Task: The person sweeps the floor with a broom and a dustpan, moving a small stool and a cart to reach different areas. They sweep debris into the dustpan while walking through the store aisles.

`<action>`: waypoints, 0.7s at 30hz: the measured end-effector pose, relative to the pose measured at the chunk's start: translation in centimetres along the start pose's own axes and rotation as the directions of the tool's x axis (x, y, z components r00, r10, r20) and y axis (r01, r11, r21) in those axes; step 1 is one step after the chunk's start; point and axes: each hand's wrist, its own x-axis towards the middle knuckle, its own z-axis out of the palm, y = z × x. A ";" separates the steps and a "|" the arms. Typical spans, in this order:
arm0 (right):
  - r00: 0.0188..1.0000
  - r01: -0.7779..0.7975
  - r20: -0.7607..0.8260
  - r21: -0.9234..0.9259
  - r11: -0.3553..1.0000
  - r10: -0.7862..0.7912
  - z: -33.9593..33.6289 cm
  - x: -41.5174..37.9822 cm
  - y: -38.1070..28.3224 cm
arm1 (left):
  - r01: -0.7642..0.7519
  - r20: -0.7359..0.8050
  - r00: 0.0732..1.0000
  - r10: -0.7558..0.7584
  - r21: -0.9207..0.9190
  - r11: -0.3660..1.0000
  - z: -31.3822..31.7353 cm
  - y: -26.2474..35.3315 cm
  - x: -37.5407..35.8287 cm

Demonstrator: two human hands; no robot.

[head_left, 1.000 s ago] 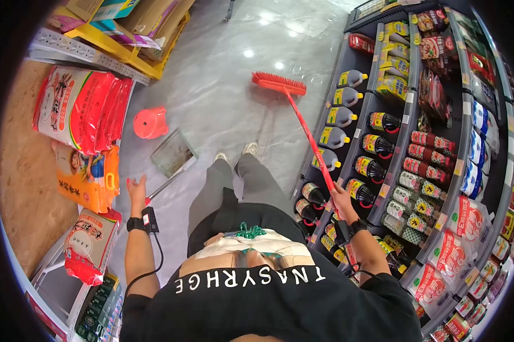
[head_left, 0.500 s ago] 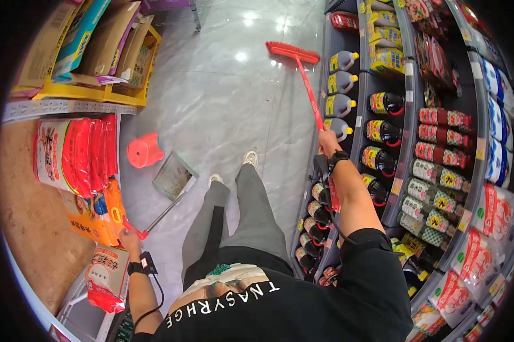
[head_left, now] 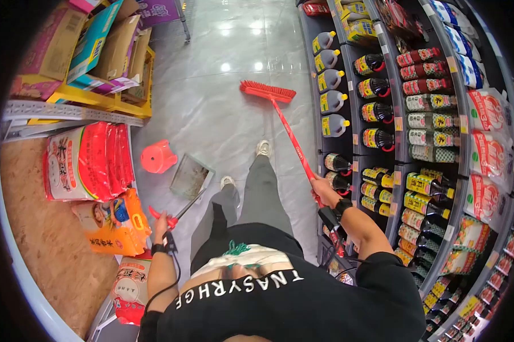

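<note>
Two hands are at work: the right hand (head_left: 324, 191) has its grip wrapped around the handle of the red broom (head_left: 291, 137), and the left hand (head_left: 162, 223) has its grip closed on the red end of the dustpan (head_left: 192, 175) handle. Compared with the previous frame, the broom head (head_left: 267, 91) appears lower and further left in the view, a little more clear of the shelving (head_left: 355, 114) on the right. The broom is out on the floor in front of the feet, its long axis running forward from the right hand and slanting left; the bristled head lies roughly crosswise to it. The dustpan sits beside the red stool (head_left: 159, 157), its handle slanting back to the left hand. The floor (head_left: 228, 51) is glossy grey and marbled, with lights reflected in it. Bottles and packets fill the shelving; rice bags (head_left: 88, 162) lie on a brown display shelf (head_left: 46, 245) to the left.
</note>
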 end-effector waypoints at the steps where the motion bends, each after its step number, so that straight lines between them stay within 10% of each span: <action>1: 0.999 0.029 0.028 0.009 1.000 -0.029 0.0 -1.5 0.4 | 0.020 0.029 0.999 -0.018 -0.080 0.997 0.5 0.1 0.1; 5: 0.996 0.065 0.058 0.084 0.994 -0.070 -1.3 -5.1 1.7 | -0.055 0.087 0.991 0.098 -0.399 0.915 2.2 0.2 2.4; 21: 0.905 0.342 -0.249 -0.061 0.938 -0.346 -1.9 5.8 -5.7 | -0.138 0.123 0.980 0.154 -0.129 0.982 12.5 19.6 -6.6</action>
